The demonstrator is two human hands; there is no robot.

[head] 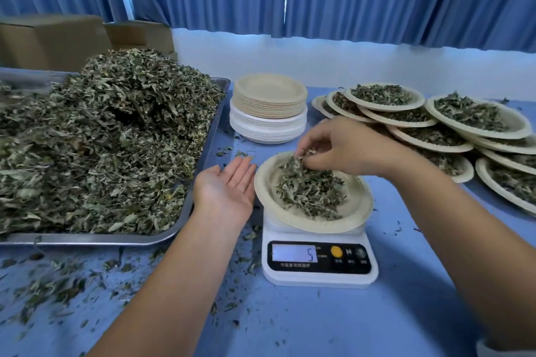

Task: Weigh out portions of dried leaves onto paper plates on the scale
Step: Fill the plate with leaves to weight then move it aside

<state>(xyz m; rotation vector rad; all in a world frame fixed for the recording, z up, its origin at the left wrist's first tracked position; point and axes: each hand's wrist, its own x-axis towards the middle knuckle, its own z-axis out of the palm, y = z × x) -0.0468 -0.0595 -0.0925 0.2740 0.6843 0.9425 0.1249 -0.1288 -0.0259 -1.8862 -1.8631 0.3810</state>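
Observation:
A white digital scale [319, 262] stands on the blue table, its display showing a 5. On it rests a paper plate [269, 191] tilted slightly, holding a small heap of dried leaves [311, 193]. My right hand [348, 149] hovers over the plate's far side, fingertips pinched on a few dried leaves. My left hand [224, 185] lies palm up and empty just left of the plate, fingers extended. A big pile of dried leaves [101, 139] fills a metal tray [206, 151] on the left.
A stack of empty paper plates [268, 107] stands behind the scale. Several filled plates [435, 124] overlap at the right. Loose leaf bits litter the table front left. Cardboard boxes [52, 40] and blue curtains are at the back.

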